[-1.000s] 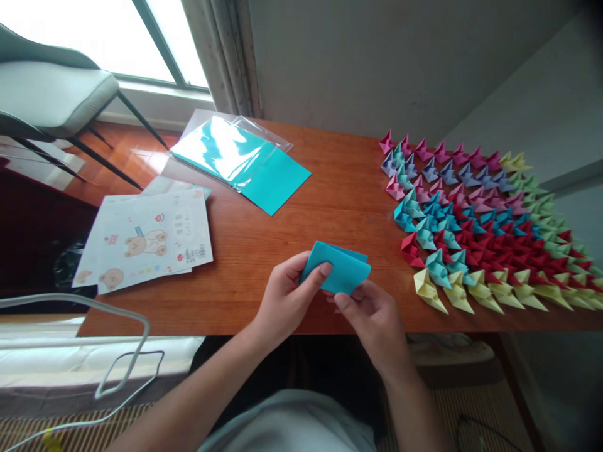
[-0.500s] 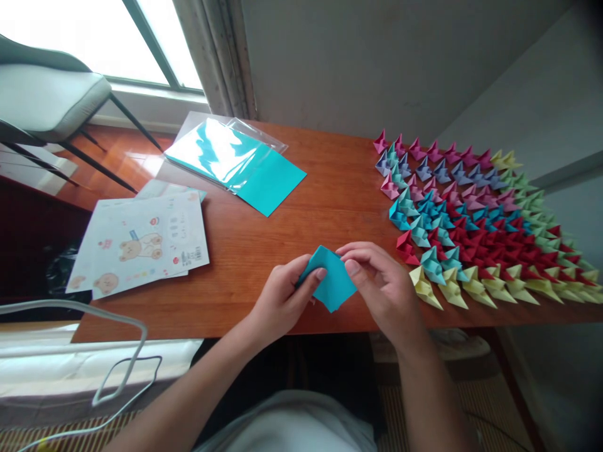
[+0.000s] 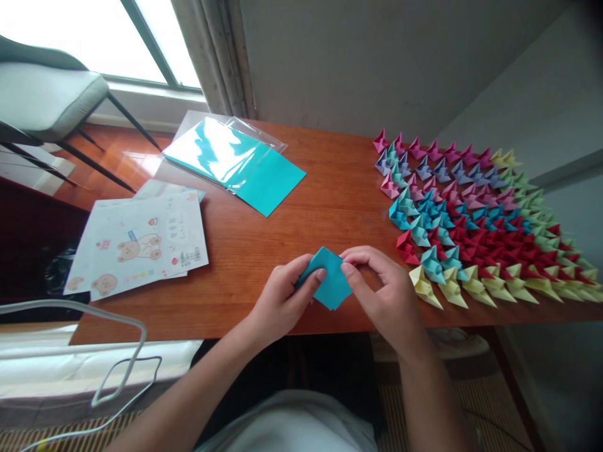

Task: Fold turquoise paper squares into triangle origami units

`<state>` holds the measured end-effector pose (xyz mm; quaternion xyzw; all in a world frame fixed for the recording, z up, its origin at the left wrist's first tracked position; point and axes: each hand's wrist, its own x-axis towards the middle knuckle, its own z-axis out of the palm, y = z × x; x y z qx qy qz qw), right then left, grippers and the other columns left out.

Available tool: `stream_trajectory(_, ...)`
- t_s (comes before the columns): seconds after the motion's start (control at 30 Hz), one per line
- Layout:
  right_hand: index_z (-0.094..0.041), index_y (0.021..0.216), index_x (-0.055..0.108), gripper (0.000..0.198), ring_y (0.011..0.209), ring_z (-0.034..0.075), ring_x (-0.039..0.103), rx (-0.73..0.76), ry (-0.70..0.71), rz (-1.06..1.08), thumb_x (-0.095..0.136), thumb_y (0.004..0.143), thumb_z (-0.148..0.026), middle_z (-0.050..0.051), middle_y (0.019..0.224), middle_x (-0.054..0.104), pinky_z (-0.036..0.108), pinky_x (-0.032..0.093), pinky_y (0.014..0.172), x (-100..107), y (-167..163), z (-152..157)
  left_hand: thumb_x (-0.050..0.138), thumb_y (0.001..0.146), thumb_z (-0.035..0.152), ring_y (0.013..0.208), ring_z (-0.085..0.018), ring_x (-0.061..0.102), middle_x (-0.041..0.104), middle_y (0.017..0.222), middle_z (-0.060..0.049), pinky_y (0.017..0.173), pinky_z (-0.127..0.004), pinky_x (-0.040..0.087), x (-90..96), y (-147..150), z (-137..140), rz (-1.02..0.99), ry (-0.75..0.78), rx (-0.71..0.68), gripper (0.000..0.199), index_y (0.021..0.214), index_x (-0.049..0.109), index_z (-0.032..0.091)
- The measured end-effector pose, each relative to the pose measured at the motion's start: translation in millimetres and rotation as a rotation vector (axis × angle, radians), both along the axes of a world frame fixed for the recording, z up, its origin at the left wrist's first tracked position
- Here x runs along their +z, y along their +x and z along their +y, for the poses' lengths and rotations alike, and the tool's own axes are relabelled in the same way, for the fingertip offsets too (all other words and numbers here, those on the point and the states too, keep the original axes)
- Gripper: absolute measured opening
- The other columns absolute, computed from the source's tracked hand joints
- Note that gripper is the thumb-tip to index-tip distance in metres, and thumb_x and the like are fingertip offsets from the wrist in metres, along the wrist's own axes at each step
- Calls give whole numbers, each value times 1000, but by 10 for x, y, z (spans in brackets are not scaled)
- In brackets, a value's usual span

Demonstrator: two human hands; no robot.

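A small square of folded blue origami paper [image 3: 332, 282] is held up over the front part of the table, one corner pointing away from me. My left hand [image 3: 287, 292] pinches its left side, thumb on top and fingers behind. On the right corner, the thumb and forefinger of my right hand [image 3: 379, 282] close on the paper's edge; the other fingers curl inward. The underside of the folded paper is hidden. Rows of folded paper boats [image 3: 475, 245] in several colours stand to the right of my right hand.
A stack of turquoise paper [image 3: 277, 182] sticks out of a clear plastic sleeve on the wooden table [image 3: 330, 207]. Sheets printed with bears [image 3: 155, 248] lie at the left. A white cable [image 3: 117, 307] loops past the left front edge. A chair [image 3: 51, 94] stands by the window.
My right thumb and forefinger have moved slightly left and now close on the paper's right corner. The left hand keeps the same grip.
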<state>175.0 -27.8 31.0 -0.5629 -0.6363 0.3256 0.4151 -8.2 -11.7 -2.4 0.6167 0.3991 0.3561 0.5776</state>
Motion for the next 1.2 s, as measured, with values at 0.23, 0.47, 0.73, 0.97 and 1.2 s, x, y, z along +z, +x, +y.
stream_trajectory(0.23,-22,88,63,7,95,18,65,9,121,-124,64,91,-16,4,98,70,31,51,85,45,-36,-26,55,99,37,64,-9,45,52,72,3,60,-21,38,45,-1,-5,-22,9,17,23,93,61,15)
stream_trajectory(0.47,-22,89,62,7,99,19,64,22,155,-148,64,90,-15,4,102,69,33,51,87,88,-59,-55,62,94,34,60,-8,38,45,66,5,55,-20,34,67,16,4,1,31,38,23,82,60,14)
stream_trajectory(0.73,-23,104,66,11,98,19,68,-18,-31,83,62,94,-23,4,105,71,32,54,85,72,-141,24,57,97,33,66,-9,42,48,72,4,62,-21,38,24,7,-6,6,16,-48,21,89,61,14)
stream_trajectory(0.97,-22,84,71,13,81,16,65,78,0,62,63,94,-24,1,85,70,29,51,74,106,-143,115,55,99,34,68,-9,43,48,73,4,63,-22,38,-13,-8,-10,15,24,-94,23,87,60,15)
stream_trajectory(1.2,-21,85,72,14,81,17,65,124,-63,43,63,94,-27,2,85,70,29,51,72,112,-57,151,56,98,35,66,-9,40,45,71,5,61,-22,37,-9,-4,-7,19,28,-85,24,83,56,16)
